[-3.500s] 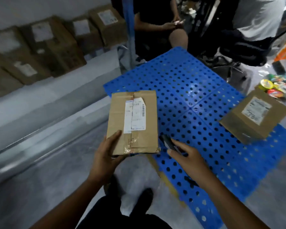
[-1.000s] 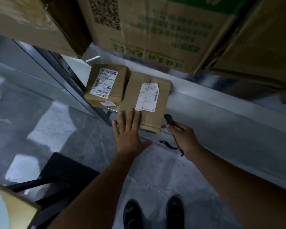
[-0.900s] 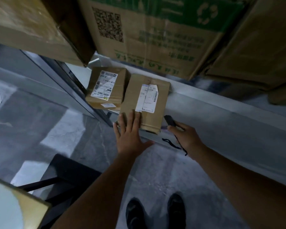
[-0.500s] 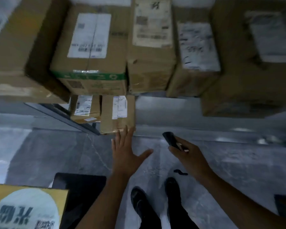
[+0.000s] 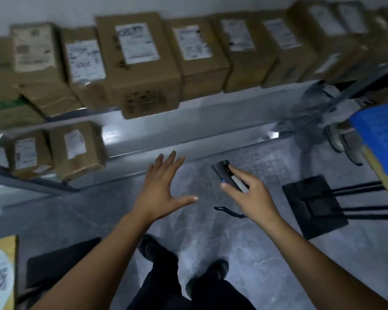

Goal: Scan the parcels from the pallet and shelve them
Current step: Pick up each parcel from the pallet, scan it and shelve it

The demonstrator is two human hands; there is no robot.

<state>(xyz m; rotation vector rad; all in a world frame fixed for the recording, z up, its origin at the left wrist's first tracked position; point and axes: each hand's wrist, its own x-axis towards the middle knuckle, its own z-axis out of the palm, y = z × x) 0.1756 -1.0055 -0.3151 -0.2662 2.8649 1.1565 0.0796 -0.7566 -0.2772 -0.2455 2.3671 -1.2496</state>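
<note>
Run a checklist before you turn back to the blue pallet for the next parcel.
1. Left hand free: ok, open and empty.
2. Black handheld scanner ready: ok, right hand grips it.
3. Brown cardboard parcel with white label shelved: ok, on the lower grey metal shelf, no hand touching.
4. Way to blue perforated plastic pallet: not ok, black metal stand on the floor beside it.
5. Parcels on pallet: cannot tell, only a corner shows.

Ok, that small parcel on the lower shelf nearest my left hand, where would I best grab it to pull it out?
Probably its front right corner, coming from the front. The small parcel lies flat, label up, its front end at the shelf edge; another parcel sits close on its left, while its right side is free.
</note>
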